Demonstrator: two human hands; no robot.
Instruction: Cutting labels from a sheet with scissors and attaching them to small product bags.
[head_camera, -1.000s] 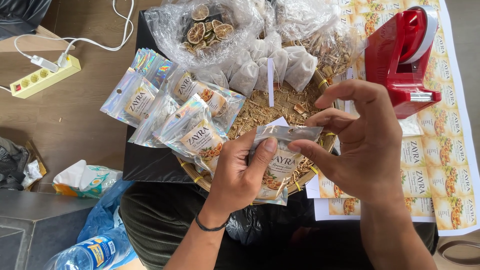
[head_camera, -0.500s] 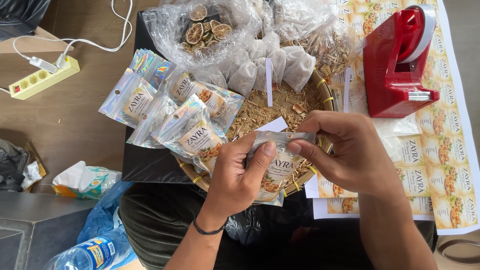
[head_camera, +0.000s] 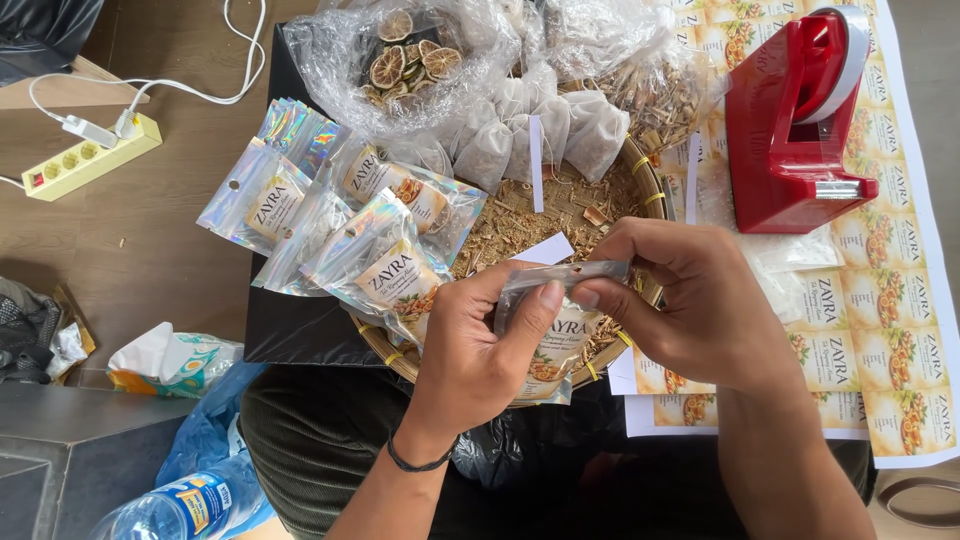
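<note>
Holographic pouch (head_camera: 556, 340) pinched in both my grips | left hand (head_camera: 480, 350) on lower-left side, right hand (head_camera: 690, 300) on top seal strip | long axis hangs toward me, above woven tray (head_camera: 640, 170)

Left hand (head_camera: 480, 350) pinching, thumb up; right hand (head_camera: 690, 300) pinching, fingers curled.

We see a red tape dispenser (head_camera: 795, 120) at upper right, resting on sheets of printed labels (head_camera: 890, 330). A clear bag of dried citrus slices (head_camera: 405, 55) lies at the top, a yellow power strip (head_camera: 90, 158) far left, and a plastic water bottle (head_camera: 170, 508) at lower left
</note>
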